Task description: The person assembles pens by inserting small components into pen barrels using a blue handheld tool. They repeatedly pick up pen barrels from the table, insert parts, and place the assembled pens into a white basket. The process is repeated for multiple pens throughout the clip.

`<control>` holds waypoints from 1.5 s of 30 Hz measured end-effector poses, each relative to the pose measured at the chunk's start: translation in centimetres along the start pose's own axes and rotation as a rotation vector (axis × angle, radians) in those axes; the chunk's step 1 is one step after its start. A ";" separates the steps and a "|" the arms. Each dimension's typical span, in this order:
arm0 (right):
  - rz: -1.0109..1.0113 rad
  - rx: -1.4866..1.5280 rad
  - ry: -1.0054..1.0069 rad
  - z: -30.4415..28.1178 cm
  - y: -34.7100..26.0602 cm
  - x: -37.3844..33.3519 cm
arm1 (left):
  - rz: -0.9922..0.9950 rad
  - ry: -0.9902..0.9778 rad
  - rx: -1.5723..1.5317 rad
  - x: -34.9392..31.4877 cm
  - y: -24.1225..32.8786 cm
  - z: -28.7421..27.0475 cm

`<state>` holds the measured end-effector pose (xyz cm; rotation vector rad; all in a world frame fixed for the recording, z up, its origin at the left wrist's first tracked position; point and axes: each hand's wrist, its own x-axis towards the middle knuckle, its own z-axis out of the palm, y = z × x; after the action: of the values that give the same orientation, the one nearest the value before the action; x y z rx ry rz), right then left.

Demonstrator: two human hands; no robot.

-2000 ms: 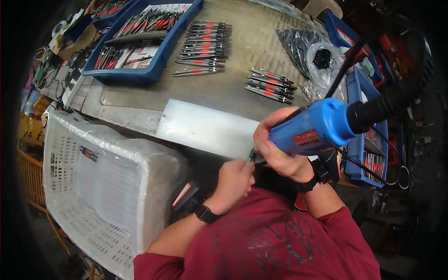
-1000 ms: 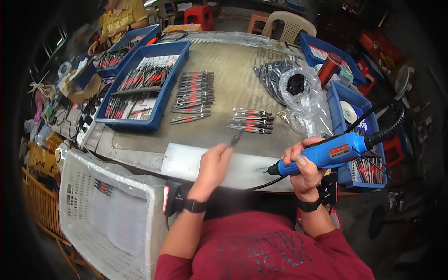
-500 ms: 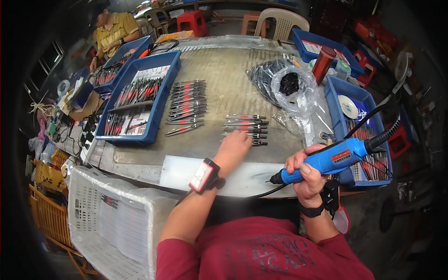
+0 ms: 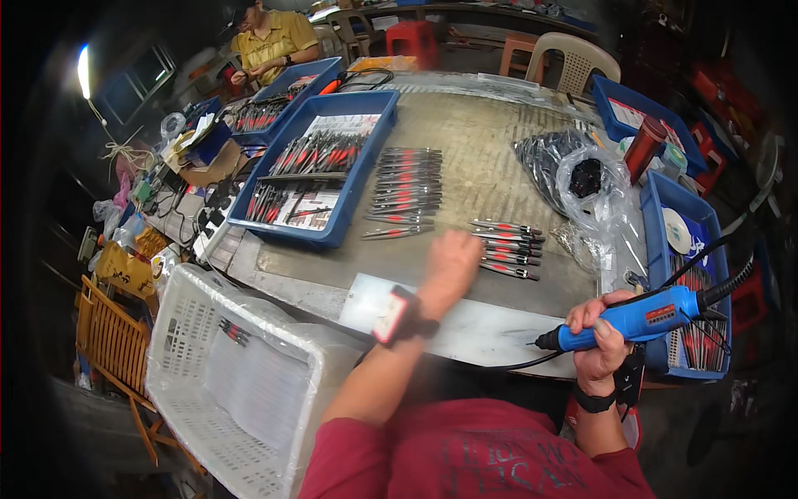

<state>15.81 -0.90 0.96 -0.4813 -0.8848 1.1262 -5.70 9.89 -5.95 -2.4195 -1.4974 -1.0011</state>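
Observation:
My right hand (image 4: pixel 601 339) is wrapped round a blue electric screwdriver (image 4: pixel 636 319), its black tip aimed left over the table's near edge. My left hand (image 4: pixel 453 264) is smeared by motion above the table, so its fingers do not read clearly. Just right of it lies a short stack of slim black-and-red pen-like tools (image 4: pixel 510 249). A longer row of the same tools (image 4: pixel 407 185) runs down the table on its left. Below the left hand, a white board (image 4: pixel 474 320) lies along the near edge.
At left, a blue tray (image 4: pixel 334 224) holds many such tools; another blue tray (image 4: pixel 659 208) stands at right. A plastic bag of dark parts (image 4: pixel 553 158) and a red cylinder (image 4: pixel 644 148) sit between. A white basket (image 4: pixel 312 358) stands near left. A co-worker (image 4: pixel 274 41) sits far left.
The view has turned, shifting everything rightward and slightly down. My left hand has moved left off the short stack, uncovering its tools. The right hand keeps hold of the screwdriver.

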 end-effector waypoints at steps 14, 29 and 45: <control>0.030 -0.006 -0.006 0.5 0.5 0.3 | -0.413 -0.156 0.357 -2.4 -7.8 -3.5; 0.054 0.030 -0.003 1.1 0.8 -0.1 | -0.832 -0.359 -0.972 -6.9 5.2 -9.5; 0.078 0.006 -0.124 3.0 1.7 -0.5 | -1.346 -0.493 -1.318 -12.0 9.2 -8.3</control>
<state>12.31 -0.95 1.30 -0.4481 -0.9766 1.2396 -5.35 -7.31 -4.50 -1.8042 -3.7486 -2.2057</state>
